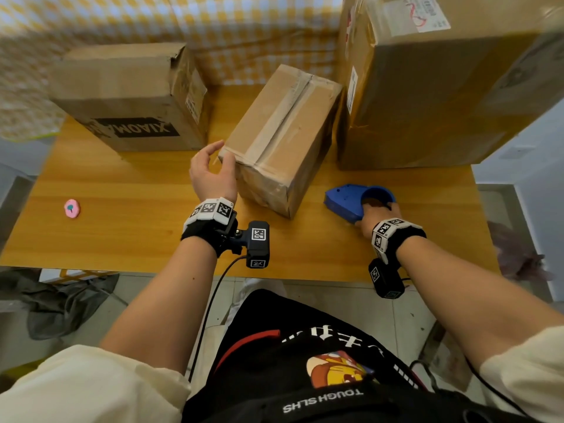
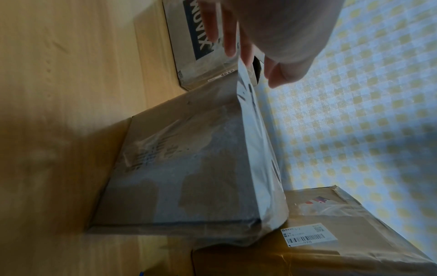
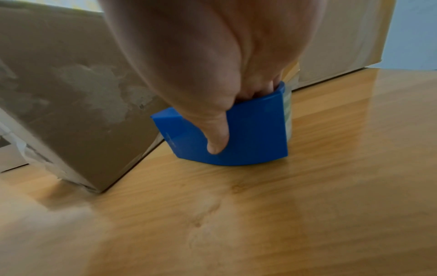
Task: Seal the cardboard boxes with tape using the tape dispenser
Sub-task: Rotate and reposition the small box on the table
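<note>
Right hand round blue tape dispenser — tabletop.

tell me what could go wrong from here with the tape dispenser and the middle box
1. The right hand holds the blue tape dispenser with fingers inside the roll core; that grip might slip when it is lifted off the table.
2. The left hand only reaches the middle box at one near corner, so the box could slide or turn while taping.
3. The big box stands close by and may crowd the pass.

Wooden bench carries a small pink round thing near its left edge. Yellow-white checked cloth hangs behind. Dark crumpled fabric lies on the tiled floor.
</note>
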